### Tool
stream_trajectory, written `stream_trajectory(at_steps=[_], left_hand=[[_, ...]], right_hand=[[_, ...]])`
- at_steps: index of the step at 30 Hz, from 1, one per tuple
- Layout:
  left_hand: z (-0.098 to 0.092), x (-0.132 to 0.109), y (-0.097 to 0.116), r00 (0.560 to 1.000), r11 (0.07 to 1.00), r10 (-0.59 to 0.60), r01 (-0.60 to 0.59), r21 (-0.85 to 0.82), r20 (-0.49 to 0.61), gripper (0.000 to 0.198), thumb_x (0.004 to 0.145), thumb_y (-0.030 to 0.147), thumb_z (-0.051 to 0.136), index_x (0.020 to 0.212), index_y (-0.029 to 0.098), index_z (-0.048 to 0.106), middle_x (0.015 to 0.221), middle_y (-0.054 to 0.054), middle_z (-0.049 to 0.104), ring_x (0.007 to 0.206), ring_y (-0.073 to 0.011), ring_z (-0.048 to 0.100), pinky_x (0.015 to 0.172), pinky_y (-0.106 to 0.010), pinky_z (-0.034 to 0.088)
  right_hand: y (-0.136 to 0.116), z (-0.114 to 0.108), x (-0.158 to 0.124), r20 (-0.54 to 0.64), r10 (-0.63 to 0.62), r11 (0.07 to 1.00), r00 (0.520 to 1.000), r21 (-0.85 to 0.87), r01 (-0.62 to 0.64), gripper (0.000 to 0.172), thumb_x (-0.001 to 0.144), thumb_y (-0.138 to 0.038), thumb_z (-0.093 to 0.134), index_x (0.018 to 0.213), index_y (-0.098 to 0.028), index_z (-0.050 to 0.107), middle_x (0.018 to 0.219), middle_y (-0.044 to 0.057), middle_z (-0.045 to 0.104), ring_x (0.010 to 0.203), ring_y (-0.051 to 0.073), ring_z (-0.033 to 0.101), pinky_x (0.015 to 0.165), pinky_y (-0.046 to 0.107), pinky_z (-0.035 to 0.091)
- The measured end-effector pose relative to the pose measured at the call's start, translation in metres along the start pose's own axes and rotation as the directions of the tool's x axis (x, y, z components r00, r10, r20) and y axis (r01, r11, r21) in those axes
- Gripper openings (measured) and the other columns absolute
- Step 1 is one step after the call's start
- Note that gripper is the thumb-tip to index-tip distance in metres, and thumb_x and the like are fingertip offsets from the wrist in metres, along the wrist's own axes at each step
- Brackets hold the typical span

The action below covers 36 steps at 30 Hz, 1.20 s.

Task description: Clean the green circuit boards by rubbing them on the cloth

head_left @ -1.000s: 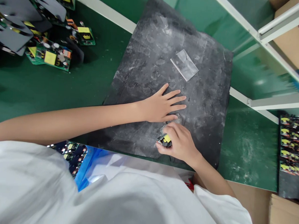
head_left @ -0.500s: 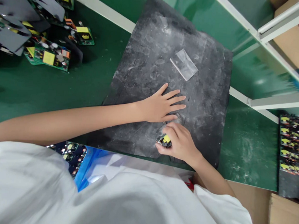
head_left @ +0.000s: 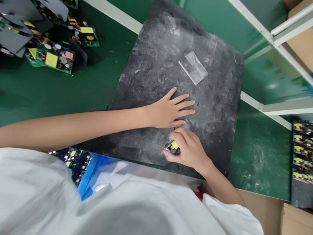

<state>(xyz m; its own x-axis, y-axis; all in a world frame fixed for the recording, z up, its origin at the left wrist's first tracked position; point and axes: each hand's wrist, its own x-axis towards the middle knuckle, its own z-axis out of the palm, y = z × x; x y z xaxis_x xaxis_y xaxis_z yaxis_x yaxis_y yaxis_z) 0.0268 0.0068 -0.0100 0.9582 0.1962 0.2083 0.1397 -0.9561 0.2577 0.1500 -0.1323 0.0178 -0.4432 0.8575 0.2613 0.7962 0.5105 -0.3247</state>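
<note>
My left hand (head_left: 169, 110) lies flat with fingers spread on a worn black mat (head_left: 153, 62). Just below its little finger, my right hand (head_left: 187, 147) grips a small circuit board (head_left: 174, 146) between thumb and fingers. A yellow component and dark parts show on that board; the rest of it is covered by the fingers. Farther up the mat lies a small clear plastic piece (head_left: 193, 68), touched by neither hand.
Circuit boards with grey plates (head_left: 19, 10) are heaped at the upper left. More boards (head_left: 305, 152) stand in rows at the right edge. A blue bin (head_left: 89, 177) with boards is below the table's near edge. White frame bars (head_left: 287, 110) rise at the right.
</note>
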Motion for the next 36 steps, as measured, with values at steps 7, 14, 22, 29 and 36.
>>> stream_trajectory(at_steps=[7,14,22,29,36], left_hand=[[-0.0007,0.0004,-0.0001,1.000,1.000,0.002,-0.002,0.010,0.015,0.050,0.096,0.043,0.030,0.141,0.022,0.033,0.151,-0.009,0.027,0.140,-0.0318,0.021,0.109,-0.063,0.015],[0.0010,-0.0001,-0.0004,1.000,1.000,0.010,-0.010,0.022,0.004,0.050,0.096,0.043,0.030,0.142,0.022,0.032,0.151,-0.009,0.027,0.140,-0.0318,0.021,0.109,-0.063,0.016],[0.0025,0.0003,-0.0012,1.000,1.000,0.010,-0.009,0.028,-0.008,0.050,0.096,0.043,0.031,0.142,0.023,0.032,0.150,-0.009,0.028,0.139,-0.0318,0.022,0.109,-0.064,0.017],[0.0015,0.0006,0.0002,1.000,0.999,0.003,-0.004,0.045,0.013,0.051,0.096,0.044,0.029,0.142,0.023,0.031,0.151,-0.008,0.027,0.140,-0.0319,0.021,0.109,-0.063,0.016],[0.0015,0.0016,0.0007,1.000,0.999,-0.007,0.006,0.039,0.025,0.051,0.096,0.044,0.030,0.142,0.023,0.030,0.151,-0.008,0.027,0.140,-0.0318,0.021,0.109,-0.064,0.016]], right_hand=[[0.0018,-0.0008,-0.0001,0.011,-0.018,1.000,1.000,0.003,0.018,0.019,0.088,-0.036,0.047,0.089,-0.017,0.047,0.079,0.006,0.053,0.069,0.022,0.054,0.058,0.032,0.046],[0.0026,0.0004,0.0012,-0.005,-0.027,1.000,1.000,0.015,0.027,0.020,0.089,-0.036,0.047,0.089,-0.017,0.046,0.079,0.006,0.052,0.069,0.022,0.053,0.059,0.032,0.046],[0.0023,0.0003,0.0018,-0.009,-0.028,0.999,1.000,0.023,0.028,0.019,0.089,-0.036,0.047,0.089,-0.017,0.046,0.078,0.006,0.052,0.069,0.021,0.053,0.059,0.031,0.046],[0.0024,0.0002,0.0025,-0.010,-0.022,1.000,1.000,0.021,0.023,0.019,0.089,-0.036,0.047,0.089,-0.017,0.046,0.078,0.006,0.053,0.068,0.020,0.052,0.058,0.032,0.046],[0.0023,0.0002,0.0037,-0.004,-0.028,1.000,1.000,0.007,0.028,0.021,0.089,-0.037,0.046,0.091,-0.017,0.046,0.078,0.006,0.053,0.068,0.021,0.052,0.058,0.032,0.046]])
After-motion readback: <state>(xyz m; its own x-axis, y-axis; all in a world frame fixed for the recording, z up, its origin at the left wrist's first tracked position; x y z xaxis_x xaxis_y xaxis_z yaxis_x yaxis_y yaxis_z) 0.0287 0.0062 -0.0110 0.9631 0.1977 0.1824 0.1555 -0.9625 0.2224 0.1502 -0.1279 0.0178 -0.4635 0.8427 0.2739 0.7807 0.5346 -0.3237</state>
